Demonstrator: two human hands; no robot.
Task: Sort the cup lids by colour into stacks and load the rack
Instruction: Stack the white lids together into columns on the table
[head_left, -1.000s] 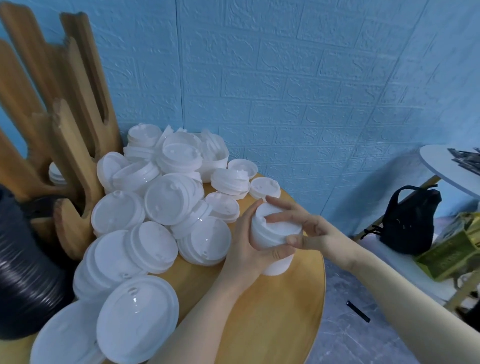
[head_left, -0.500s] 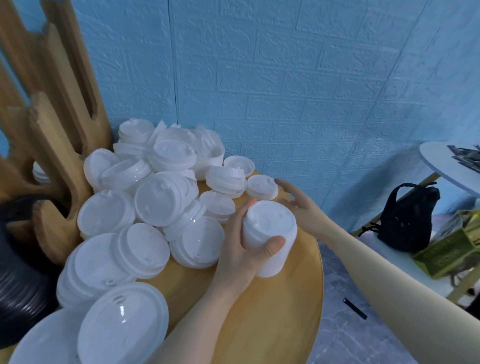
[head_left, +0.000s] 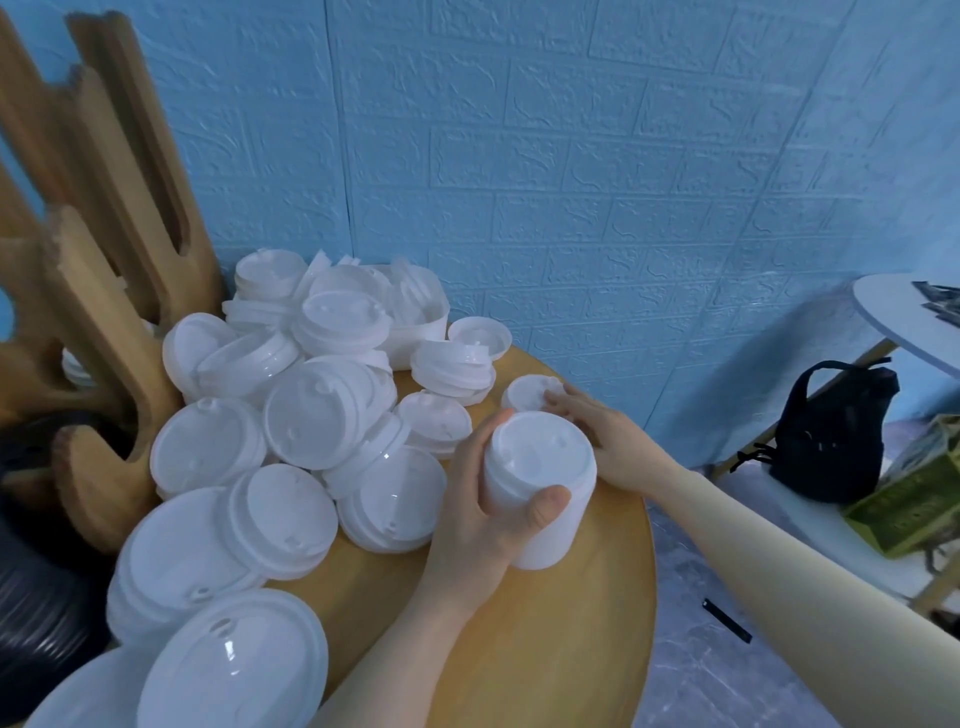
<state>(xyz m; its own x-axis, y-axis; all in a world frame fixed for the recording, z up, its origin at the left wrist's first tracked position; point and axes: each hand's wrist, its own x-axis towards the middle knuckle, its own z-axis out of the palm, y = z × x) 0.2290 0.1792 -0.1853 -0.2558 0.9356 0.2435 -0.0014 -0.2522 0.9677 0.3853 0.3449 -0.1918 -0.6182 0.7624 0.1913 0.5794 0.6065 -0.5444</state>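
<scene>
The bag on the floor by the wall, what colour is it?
The bag is black, seen in the head view, the only one.

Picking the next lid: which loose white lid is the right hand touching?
The small white lid at the table's far right edge, behind the held stack; the right hand rests on it.

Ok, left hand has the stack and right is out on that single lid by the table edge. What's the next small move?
Probably pinch that small white lid with the right hand, lift it and cap it onto the white lid stack. The fingers already rest on it, and the left hand grips the stack upright beside it with its top free.
</scene>
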